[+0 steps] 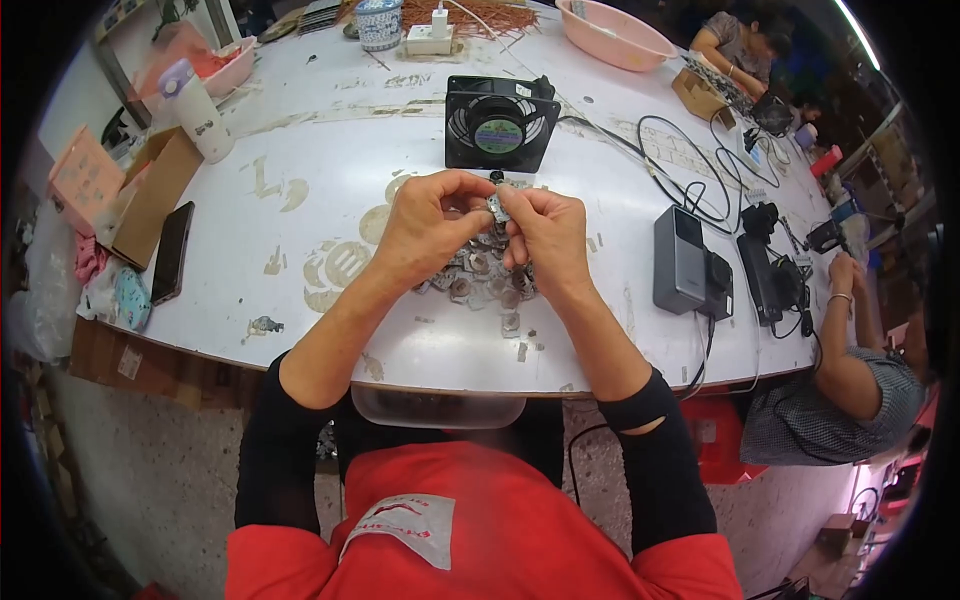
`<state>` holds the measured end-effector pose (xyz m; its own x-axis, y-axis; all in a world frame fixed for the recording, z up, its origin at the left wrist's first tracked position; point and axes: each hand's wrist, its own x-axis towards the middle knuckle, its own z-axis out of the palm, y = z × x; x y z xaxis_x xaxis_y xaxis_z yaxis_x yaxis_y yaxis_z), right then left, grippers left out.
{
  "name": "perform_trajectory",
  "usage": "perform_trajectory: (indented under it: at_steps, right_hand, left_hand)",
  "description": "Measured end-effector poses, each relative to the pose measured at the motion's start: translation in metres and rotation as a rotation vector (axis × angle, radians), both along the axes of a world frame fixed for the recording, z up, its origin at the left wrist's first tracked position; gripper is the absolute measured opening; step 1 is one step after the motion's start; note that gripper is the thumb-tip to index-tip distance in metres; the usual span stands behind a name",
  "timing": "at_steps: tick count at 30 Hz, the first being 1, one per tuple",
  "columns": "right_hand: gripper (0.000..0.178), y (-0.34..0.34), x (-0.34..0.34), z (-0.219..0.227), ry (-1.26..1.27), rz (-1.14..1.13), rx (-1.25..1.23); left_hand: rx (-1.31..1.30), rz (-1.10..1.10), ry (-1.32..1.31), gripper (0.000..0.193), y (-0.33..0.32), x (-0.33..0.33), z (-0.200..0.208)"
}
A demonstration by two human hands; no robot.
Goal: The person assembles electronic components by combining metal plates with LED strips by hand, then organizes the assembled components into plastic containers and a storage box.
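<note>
Over the middle of the white table, both hands meet at a small silvery metal part (498,208). My right hand (552,232) pinches it between thumb and fingers. On its other side my left hand (432,222) is closed, thumb and fingertips at the same part; the fingers hide much of it. A small black round piece (497,176) shows just above the fingertips, and I cannot tell whether it belongs to the part. Beneath the hands lies a loose pile of similar small grey metal parts (478,268). A black square fan (498,128) stands just beyond them.
At the right are a grey box-shaped device (680,258), a black power strip (758,278) and looping black cables (648,160). A dark phone (172,252), a cardboard box (158,200) and a white bottle (198,112) stand left. A pink basin (618,38) is far back. Other people sit along the right.
</note>
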<state>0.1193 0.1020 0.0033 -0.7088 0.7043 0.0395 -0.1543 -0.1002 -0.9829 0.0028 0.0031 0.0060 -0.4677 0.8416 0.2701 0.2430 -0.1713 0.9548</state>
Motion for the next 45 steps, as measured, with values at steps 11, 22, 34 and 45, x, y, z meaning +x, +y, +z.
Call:
perform_trajectory:
  at_steps: [11, 22, 34, 45]
  right_hand:
    - [0.031, -0.001, 0.001, 0.011, -0.016, -0.207, 0.177]
    - [0.034, 0.006, 0.006, 0.007, -0.019, 0.198, 0.029]
    - [0.032, 0.006, 0.002, 0.007, -0.013, 0.116, -0.111]
    - [0.029, 0.01, 0.007, 0.009, -0.019, 0.158, -0.126]
  left_hand:
    - [0.047, -0.048, -0.218, 0.027, -0.002, -0.003, 0.007]
    - [-0.014, -0.132, -0.319, 0.018, -0.01, -0.006, 0.018]
    - [-0.012, -0.182, -0.278, 0.026, -0.008, -0.009, 0.011]
    - [0.03, -0.223, -0.25, 0.024, -0.004, -0.012, 0.006]
